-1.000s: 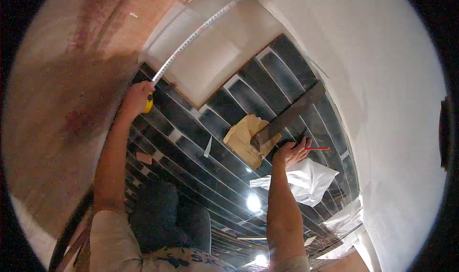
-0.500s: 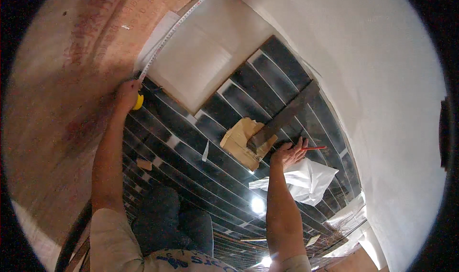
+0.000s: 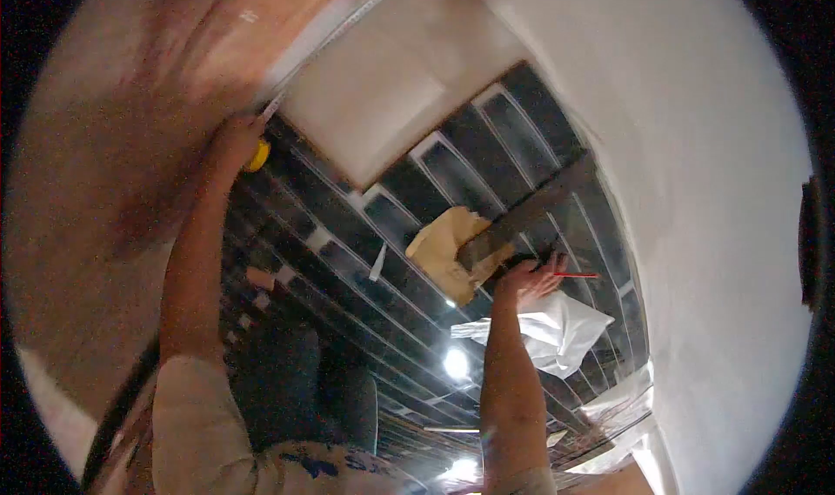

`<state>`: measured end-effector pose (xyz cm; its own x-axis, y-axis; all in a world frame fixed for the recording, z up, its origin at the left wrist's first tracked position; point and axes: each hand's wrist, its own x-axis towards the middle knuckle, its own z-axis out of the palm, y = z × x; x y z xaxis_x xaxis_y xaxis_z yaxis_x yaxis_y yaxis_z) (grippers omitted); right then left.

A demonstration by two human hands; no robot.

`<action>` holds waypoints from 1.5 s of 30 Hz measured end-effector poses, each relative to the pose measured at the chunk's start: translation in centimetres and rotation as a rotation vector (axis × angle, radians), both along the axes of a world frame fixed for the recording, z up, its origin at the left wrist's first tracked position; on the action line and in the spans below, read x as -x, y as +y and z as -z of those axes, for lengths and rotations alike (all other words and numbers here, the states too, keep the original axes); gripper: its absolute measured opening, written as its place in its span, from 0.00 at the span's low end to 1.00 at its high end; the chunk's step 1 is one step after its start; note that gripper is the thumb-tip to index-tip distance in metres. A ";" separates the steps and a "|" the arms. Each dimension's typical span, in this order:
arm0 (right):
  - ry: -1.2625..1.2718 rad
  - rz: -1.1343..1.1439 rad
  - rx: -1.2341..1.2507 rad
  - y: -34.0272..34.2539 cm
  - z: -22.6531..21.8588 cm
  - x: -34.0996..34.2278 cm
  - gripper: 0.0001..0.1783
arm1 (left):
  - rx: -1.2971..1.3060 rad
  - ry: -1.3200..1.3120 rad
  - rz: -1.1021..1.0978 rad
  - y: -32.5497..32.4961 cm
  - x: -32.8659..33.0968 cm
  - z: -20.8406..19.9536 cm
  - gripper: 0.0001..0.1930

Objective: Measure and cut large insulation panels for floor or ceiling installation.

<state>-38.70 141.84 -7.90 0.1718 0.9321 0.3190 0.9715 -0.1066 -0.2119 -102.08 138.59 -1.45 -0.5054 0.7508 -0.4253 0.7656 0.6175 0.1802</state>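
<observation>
My left hand [image 3: 233, 147] is closed round a yellow tape measure [image 3: 259, 156], up against the brownish panel on the left. Its pale blade [image 3: 358, 13] runs out from the hand along the panel's edge toward the far end. My right hand [image 3: 531, 283] leans on the dark striped floor [image 3: 344, 264], holding a thin red pencil [image 3: 577, 275] that sticks out to the right from its fingers. Beside that hand lie a torn piece of tan cardboard [image 3: 442, 241] and a crumpled white sheet [image 3: 565, 334]. Motion blurs the picture somewhat.
A large pale board or tile [image 3: 374, 86] lies at the far end. A long dark strip [image 3: 544, 201] crosses the floor diagonally. The brownish panel [image 3: 96, 208] rises on the left, a white wall [image 3: 704, 199] on the right. Small scraps [image 3: 260, 277] lie near my legs.
The whole view has shifted slightly and blurred. Both hands keep nearly the same places, the tape measure still in the left and the pencil still in the right.
</observation>
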 end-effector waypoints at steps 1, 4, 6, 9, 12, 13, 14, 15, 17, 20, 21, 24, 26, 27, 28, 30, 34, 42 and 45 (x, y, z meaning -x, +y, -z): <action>-0.053 0.035 0.083 -0.2 -1.1 0.8 0.25 | 0.103 -0.030 -0.099 2.0 -1.8 -1.3 0.21; -0.035 0.014 0.039 0.0 -0.2 0.7 0.25 | 0.027 0.064 0.114 1.7 -0.3 -0.5 0.18; -0.056 0.024 0.060 0.4 -0.3 0.3 0.25 | 0.065 0.000 0.037 2.9 -1.3 -1.1 0.18; -0.038 0.036 0.093 0.1 0.0 1.7 0.26 | 0.107 0.100 0.041 1.9 0.7 1.2 0.20; -0.026 0.033 0.098 0.0 -0.1 1.8 0.26 | 0.199 0.030 0.013 2.6 0.9 1.1 0.21; -0.037 0.031 0.094 0.0 -0.1 1.5 0.26 | 0.199 0.024 0.011 2.8 0.5 0.9 0.21; -0.043 0.030 0.093 0.1 -0.1 1.2 0.26 | 0.224 0.024 0.005 3.0 -0.1 0.8 0.20; -0.056 0.034 0.089 0.2 0.1 0.8 0.26 | 0.249 0.030 -0.002 3.1 -0.2 0.6 0.20; -0.071 0.038 0.083 0.3 0.5 0.1 0.26 | 0.249 0.040 0.031 3.0 0.3 1.6 0.20; -0.065 0.006 0.062 0.2 0.8 0.8 0.26 | 0.228 0.084 0.105 2.1 1.5 2.4 0.20; -0.067 0.011 0.069 0.2 0.7 0.9 0.26 | 0.201 0.104 0.148 1.8 1.8 2.7 0.21; -0.051 0.025 0.092 0.0 0.8 1.9 0.26 | 0.192 0.080 0.160 1.2 3.2 2.7 0.22; -0.083 0.043 0.093 0.4 0.3 0.4 0.26 | 0.212 0.027 0.091 3.1 -0.1 1.9 0.22; -0.084 0.020 0.066 0.4 0.3 0.4 0.26 | 0.246 0.011 0.015 3.4 -0.6 1.1 0.22; -0.086 -0.003 0.039 0.5 0.3 0.4 0.26 | 0.245 0.011 0.016 3.5 -0.5 1.1 0.22; -0.076 0.014 0.063 0.4 0.4 0.8 0.26 | 0.246 -0.027 -0.015 3.4 0.2 1.0 0.23; -0.086 0.034 0.091 0.3 0.7 1.1 0.25 | -0.008 0.074 0.075 2.5 0.4 1.2 0.26; -0.042 0.056 0.138 0.3 0.6 1.2 0.26 | 0.295 0.102 0.179 3.4 0.5 0.7 0.21; -0.049 0.039 0.118 0.4 0.5 0.8 0.26 | 0.255 -0.047 -0.072 3.6 -0.1 0.7 0.21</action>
